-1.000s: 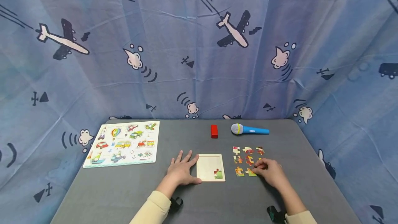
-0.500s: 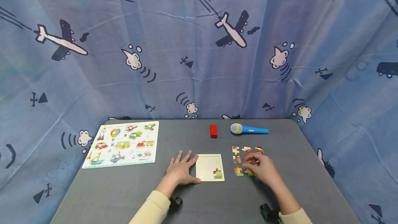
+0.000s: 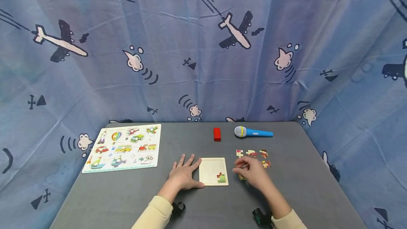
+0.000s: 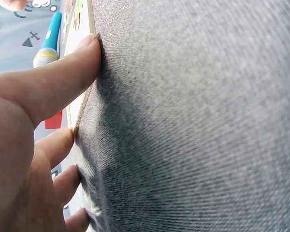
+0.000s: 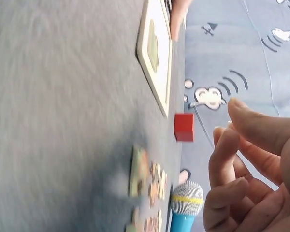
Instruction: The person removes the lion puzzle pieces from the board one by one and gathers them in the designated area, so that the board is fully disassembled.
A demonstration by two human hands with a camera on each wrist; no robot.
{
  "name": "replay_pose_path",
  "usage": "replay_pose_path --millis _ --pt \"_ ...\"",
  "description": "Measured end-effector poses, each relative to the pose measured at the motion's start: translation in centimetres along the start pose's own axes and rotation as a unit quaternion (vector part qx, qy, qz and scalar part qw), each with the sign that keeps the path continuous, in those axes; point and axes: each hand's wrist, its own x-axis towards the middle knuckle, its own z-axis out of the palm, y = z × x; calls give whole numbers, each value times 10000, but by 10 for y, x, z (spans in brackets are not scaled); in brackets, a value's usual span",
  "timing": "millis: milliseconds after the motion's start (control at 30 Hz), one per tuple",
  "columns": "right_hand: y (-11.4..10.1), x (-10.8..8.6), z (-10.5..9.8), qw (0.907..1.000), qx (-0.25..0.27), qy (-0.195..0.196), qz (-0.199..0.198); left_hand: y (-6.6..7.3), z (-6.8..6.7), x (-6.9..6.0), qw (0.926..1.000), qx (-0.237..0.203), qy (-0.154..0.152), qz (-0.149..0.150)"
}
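My left hand [image 3: 183, 176] lies spread on the table, its thumb and index finger touching the left side of a small wooden puzzle tray [image 3: 208, 167]. One green-and-red jigsaw piece [image 3: 222, 178] lies in the tray's lower right corner. To the right, my right hand [image 3: 252, 173] hovers over loose jigsaw pieces [image 3: 252, 153], hiding some of them. In the right wrist view its fingers are loosely curled, with thumb and index fingertips a little apart and nothing seen between them. Near it there, a nearby jigsaw piece [image 5: 138, 171] lies on the table.
A red block [image 3: 217, 134] and a blue toy microphone [image 3: 254, 132] lie behind the tray and pieces. At the left is a white board [image 3: 124, 147] with vehicle pictures. A patterned blue curtain [image 3: 197, 63] hangs behind the grey table [image 3: 127, 197].
My right hand has moved left across the loose pieces, toward the tray, and now covers the left ones. My left hand stays at the tray, and the view has shifted slightly.
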Motion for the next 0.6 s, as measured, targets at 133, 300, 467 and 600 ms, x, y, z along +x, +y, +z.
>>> replay_pose_path --millis 133,300,467,600 --pt "-6 1 13 9998 82 -158 -15 0 0 0 10000 -18 5 10" --pt "-9 2 29 9991 -49 -415 -124 0 0 0 10000 -26 25 20" --pt "-9 5 43 9974 -277 -668 -11 0 0 -1 10000 -28 7 13" --pt "-10 7 50 9953 -637 -727 26 0 0 -1 10000 -22 12 15"
